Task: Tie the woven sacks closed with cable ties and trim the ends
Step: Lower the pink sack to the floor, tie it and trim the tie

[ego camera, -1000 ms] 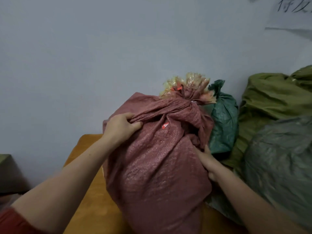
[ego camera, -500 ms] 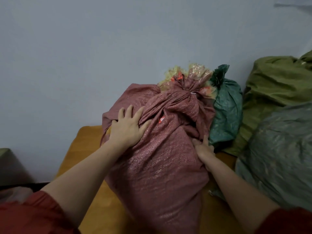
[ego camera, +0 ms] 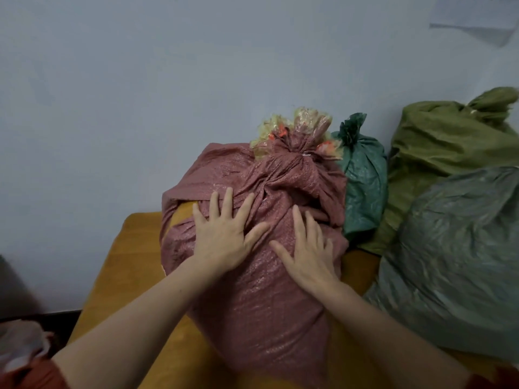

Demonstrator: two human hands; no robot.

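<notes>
A full red woven sack [ego camera: 264, 293] lies on the orange table [ego camera: 123, 265], its neck bunched and tied at the far end with a pale cable tie [ego camera: 306, 155]. A frayed yellowish fringe sticks out beyond the tie. My left hand [ego camera: 224, 237] lies flat on the sack's upper left side, fingers spread. Beside it, my right hand [ego camera: 311, 254] presses flat on the sack's right side, fingers straight. Neither hand holds anything.
A dark green tied sack [ego camera: 362, 189] stands right behind the red one against the wall. An olive sack [ego camera: 443, 141] and a grey-green sack [ego camera: 455, 254] fill the right side. A paper sheet [ego camera: 474, 18] hangs on the wall at top right.
My left hand let go of the sack's fold and spread flat on it. My right hand came from the sack's right flank onto its top.
</notes>
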